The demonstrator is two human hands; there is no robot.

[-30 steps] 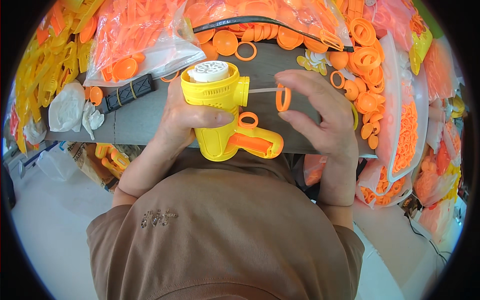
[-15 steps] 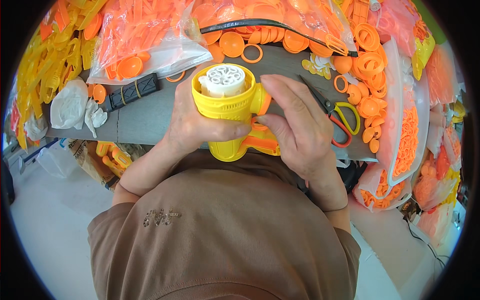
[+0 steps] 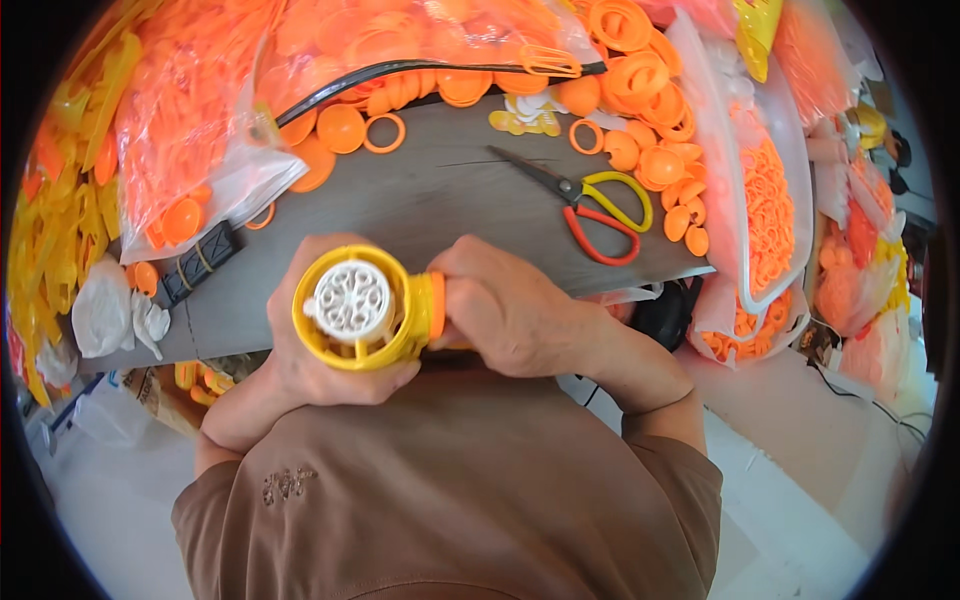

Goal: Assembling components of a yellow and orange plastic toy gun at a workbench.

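A yellow toy bubble gun (image 3: 414, 335) is held in front of my chest, tipped so its round open end faces up. Inside that yellow rim sits a white disc (image 3: 352, 300) patterned with small ring-shaped holes. My left hand (image 3: 290, 355) wraps round the barrel from the left, thumb along the near side. On the barrel's right side is an orange round cap (image 3: 437, 304). My right hand (image 3: 510, 312) is closed at this cap, its fingers bent against it. The lower part of the toy is hidden beneath the barrel and my hands.
Scissors (image 3: 568, 189) with red and yellow handles lie on the grey table (image 3: 440, 210). Orange rings and cups (image 3: 660, 165) line its far edge beside plastic bags of orange parts (image 3: 200, 90). Yellow parts (image 3: 75, 220) pile at left; a clear bin (image 3: 745, 250) stands at right.
The bubble gun has tilted so its open end faces more upward toward me. My right hand has gone from spread fingers beside it to closed at the orange cap. The view has shifted.
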